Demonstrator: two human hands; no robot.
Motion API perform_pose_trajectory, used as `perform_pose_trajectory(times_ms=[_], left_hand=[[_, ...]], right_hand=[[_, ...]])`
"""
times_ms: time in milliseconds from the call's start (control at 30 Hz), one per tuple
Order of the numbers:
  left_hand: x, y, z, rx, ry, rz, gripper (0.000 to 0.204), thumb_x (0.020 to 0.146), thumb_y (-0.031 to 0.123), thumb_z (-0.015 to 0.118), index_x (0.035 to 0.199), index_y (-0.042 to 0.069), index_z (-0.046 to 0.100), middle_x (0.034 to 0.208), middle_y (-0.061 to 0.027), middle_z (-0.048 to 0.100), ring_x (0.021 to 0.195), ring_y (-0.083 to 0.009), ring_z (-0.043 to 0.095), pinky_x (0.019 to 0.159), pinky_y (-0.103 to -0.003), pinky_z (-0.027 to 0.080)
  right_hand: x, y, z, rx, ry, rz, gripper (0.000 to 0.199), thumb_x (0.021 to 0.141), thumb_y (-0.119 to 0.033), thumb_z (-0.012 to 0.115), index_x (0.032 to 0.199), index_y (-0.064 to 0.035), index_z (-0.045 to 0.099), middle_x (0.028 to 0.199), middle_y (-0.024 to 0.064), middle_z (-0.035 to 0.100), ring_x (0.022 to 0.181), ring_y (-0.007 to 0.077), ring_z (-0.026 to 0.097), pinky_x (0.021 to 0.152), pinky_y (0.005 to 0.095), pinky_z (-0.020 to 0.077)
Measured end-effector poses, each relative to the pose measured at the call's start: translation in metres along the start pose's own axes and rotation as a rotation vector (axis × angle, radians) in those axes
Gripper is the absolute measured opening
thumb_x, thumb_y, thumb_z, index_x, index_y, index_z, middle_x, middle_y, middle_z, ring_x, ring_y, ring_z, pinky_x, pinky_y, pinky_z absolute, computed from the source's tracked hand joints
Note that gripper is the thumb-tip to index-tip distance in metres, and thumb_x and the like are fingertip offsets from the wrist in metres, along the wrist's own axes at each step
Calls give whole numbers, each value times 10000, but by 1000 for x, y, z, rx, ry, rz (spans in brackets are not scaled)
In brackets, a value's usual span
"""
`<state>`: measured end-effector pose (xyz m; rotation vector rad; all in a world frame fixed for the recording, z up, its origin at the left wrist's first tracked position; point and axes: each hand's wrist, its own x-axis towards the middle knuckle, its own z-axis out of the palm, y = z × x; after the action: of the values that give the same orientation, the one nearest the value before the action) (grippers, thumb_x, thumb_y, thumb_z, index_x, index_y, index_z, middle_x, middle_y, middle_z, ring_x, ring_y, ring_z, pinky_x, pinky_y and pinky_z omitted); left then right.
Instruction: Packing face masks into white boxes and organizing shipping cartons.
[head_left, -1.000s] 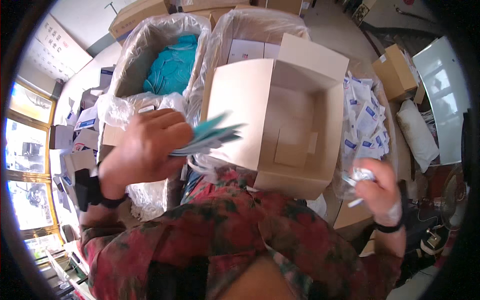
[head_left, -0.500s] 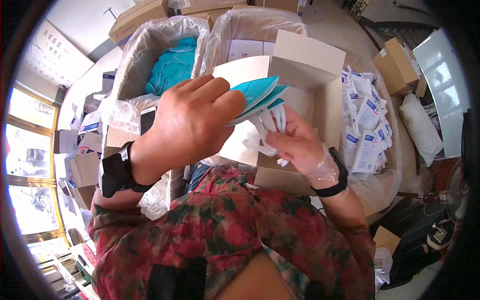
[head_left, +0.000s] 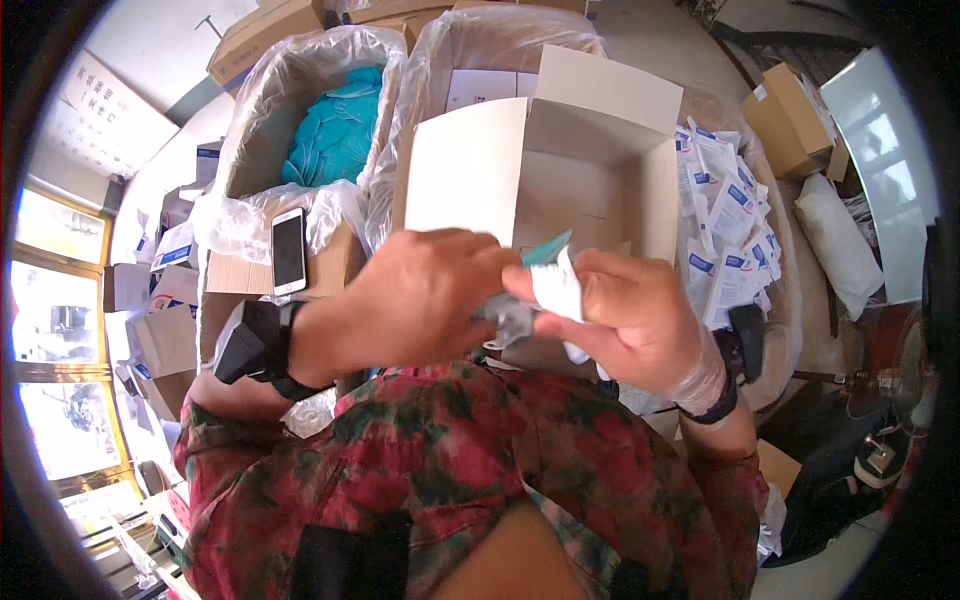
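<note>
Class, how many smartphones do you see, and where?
1: the smartphone lies screen-up, left of the left hand, nearer than the teal pile. Others may be hidden.

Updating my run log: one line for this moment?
left hand: blurred, hold unclear | right hand: holding teal-and-white face masks | nearby: open carton, smartphone

We saw the left hand [head_left: 415, 295] blurred, its fingertips too smeared for us to tell their grip. Beside them, a filmy grey piece [head_left: 514, 320] was equally unclear. The right hand [head_left: 640, 315] hid part of the teal-and-white piece [head_left: 560, 288], so we could not count its layers. Both hands covered the near part of the open carton [head_left: 465, 175]. The lower edge cut off the flowered shirt [head_left: 460, 450].
</note>
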<state>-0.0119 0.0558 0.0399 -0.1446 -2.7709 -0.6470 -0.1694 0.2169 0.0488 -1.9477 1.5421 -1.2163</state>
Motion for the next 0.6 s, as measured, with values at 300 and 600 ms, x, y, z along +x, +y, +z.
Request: perform_pose_trajectory(times_ms=[300,600], left_hand=[[-30,29,-34,-135,-226,326,178,712,131,628,734,78,460,644,-38,408,566,-196,500,456,-321,400],[-45,28,-53,-237,-296,426,176,748,184,612,712,88,470,638,-22,408,540,-165,497,416,-293,380]], right_hand=[[-27,-50,-26,-626,-441,-197,137,751,-215,602,757,-130,495,658,6,401,584,148,499,455,299,411],[-55,-50,-58,-85,-605,20,166,733,-186,689,681,-140,538,631,20,460,530,193,517,412,327,377]])
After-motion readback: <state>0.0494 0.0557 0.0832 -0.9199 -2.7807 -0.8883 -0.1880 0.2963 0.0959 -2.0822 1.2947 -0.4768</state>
